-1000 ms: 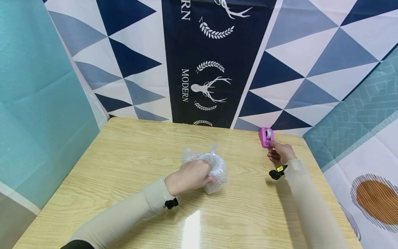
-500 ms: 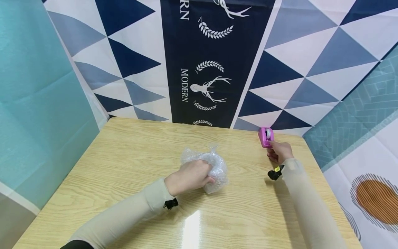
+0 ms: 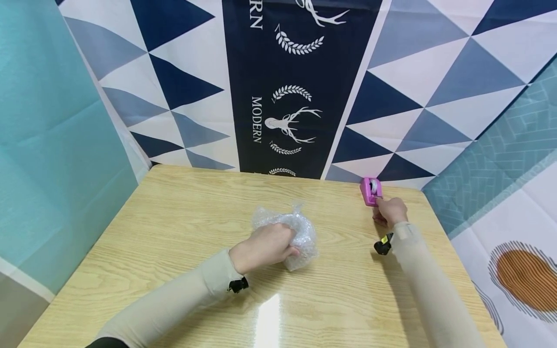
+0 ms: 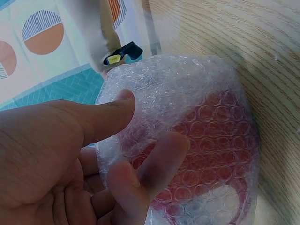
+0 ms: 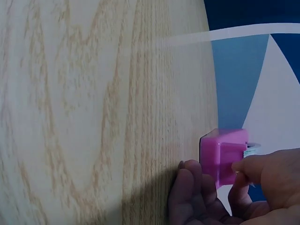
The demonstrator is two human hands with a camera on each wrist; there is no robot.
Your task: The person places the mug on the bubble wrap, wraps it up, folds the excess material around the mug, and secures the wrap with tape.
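Note:
A bundle in clear bubble wrap [image 3: 306, 239] lies mid-table; in the left wrist view something red and white shows through the wrap [image 4: 211, 145]. My left hand [image 3: 263, 246] holds it from above, thumb and curled fingers on the folded wrap. Toward the back right corner stands a pink tape dispenser [image 3: 367, 194] with a roll of clear tape [image 3: 373, 186] in it. At its cutting edge my right hand [image 3: 391, 211] pinches the tape end between thumb and forefinger. The other fingers of the right hand curl beside the dispenser [image 5: 218, 157], low near the table.
The wood-grain table [image 3: 183, 217] reaches back to a wall covering [image 3: 278, 96] with triangles and a deer print, close behind the dispenser. A teal cloth [image 3: 65, 145] hangs at the left side. A patterned cloth [image 3: 513, 232] runs along the right edge.
My right hand has shifted slightly up at the dispenser, and its wrist and forearm have swung a little to the left. The left hand and the bundle have stayed in place.

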